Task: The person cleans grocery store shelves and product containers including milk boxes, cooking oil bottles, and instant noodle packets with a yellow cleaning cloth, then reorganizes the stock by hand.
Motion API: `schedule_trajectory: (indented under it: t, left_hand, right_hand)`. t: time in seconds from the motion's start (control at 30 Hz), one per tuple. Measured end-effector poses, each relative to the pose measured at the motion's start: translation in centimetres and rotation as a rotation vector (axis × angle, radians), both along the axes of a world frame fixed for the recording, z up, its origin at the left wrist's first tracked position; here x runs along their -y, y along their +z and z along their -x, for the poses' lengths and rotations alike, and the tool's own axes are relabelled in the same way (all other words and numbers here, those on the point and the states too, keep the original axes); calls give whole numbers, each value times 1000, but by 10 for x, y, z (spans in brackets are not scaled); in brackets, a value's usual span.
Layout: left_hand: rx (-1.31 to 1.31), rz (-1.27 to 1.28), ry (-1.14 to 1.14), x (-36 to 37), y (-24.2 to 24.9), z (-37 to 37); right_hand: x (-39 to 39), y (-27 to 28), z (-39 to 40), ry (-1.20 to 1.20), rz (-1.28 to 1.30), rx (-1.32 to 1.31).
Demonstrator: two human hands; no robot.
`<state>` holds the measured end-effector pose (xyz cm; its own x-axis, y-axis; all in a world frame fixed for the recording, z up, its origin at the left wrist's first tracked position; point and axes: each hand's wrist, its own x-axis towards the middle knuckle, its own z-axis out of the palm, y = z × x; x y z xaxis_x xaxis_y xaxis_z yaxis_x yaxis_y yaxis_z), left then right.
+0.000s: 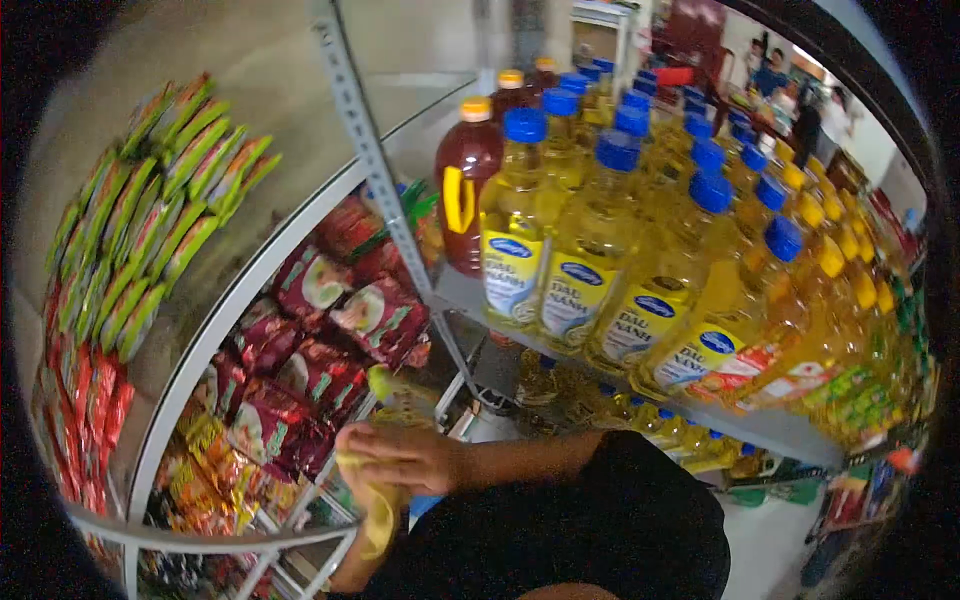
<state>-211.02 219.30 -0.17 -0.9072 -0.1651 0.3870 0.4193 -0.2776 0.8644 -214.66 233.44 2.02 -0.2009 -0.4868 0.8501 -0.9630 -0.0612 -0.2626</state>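
My right hand [425, 462] reaches across from the black sleeve, its fingers closed over a yellow cloth [380, 525] whose loose end hangs down. Out of the grip, pointing up, comes what looks like a pale, see-through bottle [412, 400] with a lime-green top; blur hides its label. My left hand [360, 492] is underneath, mostly covered by the right hand and the cloth, and seems closed around the bottle's lower part. Both hands are in front of a rack of maroon food packets [275, 425].
Blue-capped cooking oil bottles [585, 290] crowd the grey shelf [740, 425] on my right, beside a dark red jug [468, 180]. A metal post [365, 130] rises between the shelves. Green packets [150, 220] are stacked at the left. Several people [800, 105] are far back.
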Motion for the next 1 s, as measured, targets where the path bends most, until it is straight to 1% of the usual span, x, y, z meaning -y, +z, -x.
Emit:
schedule_trajectory:
  t: [0.07, 0.1, 0.13, 0.17, 0.2, 0.23, 0.27, 0.3, 0.4, 0.43, 0.47, 0.5, 0.53, 0.6, 0.63, 0.67, 0.7, 0.73, 0.77, 0.83, 0.87, 0.93, 1.0]
  left_hand:
    - [150, -119, 192, -25, 27, -9]
    - [164, -50, 175, -16, 20, -4]
    - [160, -69, 186, -12, 19, -4]
    - [156, -89, 197, -10, 17, -4]
    - [154, -107, 206, -9, 17, -4]
    - [131, -65, 266, -13, 21, -4]
    - [126, -38, 269, -16, 23, -5]
    - [119, -10, 274, -17, 25, -6]
    - [121, 106, 307, -14, 20, -5]
    - [130, 152, 318, -10, 16, -6]
    - [155, 184, 324, -12, 19, -7]
    - [179, 216, 328, -15, 21, -9]
    - [252, -115, 232, -24, 32, -8]
    - [171, 3, 310, -15, 23, -7]
    - [128, 62, 350, -12, 22, -6]
    - [123, 106, 344, -12, 24, -9]
    - [117, 151, 339, -13, 32, -14]
    - [110, 197, 334, -13, 37, -16]
    - [124, 159, 328, -13, 37, -13]
    - [159, 81, 314, -15, 35, -7]
    - [179, 42, 306, -16, 33, -5]
    - [222, 146, 280, -7, 28, 0]
    - [229, 270, 272, 6, 16, 3]
  right_hand:
    - [-3, 1, 7, -113, 20, 101]
    - [-5, -8, 13, -166, 9, 150]
    - [-7, -18, 19, -215, -5, 203]
    - [-9, -29, 27, -258, 5, 316]
    - [-12, -34, 33, -245, 81, 413]
    - [-14, -37, 40, -230, 158, 509]
    - [-16, -40, 43, -212, 235, 606]
    - [-20, -32, 36, -57, 187, 760]
    - [-9, -20, 15, -29, 159, 324]
    - [-5, -10, 3, 51, 141, 339]
    - [-10, -7, 0, 20, -46, 46]
    - [-10, -13, 1, -34, -69, 0]
    - [-9, -17, 3, -89, -90, -49]
    - [-10, -10, 10, 294, 385, 1098]
    - [-10, -20, 18, 388, 467, 1321]
    - [-10, -30, 25, 466, 582, 1545]
    - [-11, -78, 47, 437, 535, 1423]
    - [-9, -108, 58, 408, 490, 1299]
    - [-8, -118, 58, 379, 407, 1324]
    - [-11, -123, 52, 315, 240, 1377]
    - [-16, -126, 49, 419, 235, 1401]
    - [-28, -98, 32, 626, 222, 1442]
    - [-41, -62, 28, 294, -202, 1450]
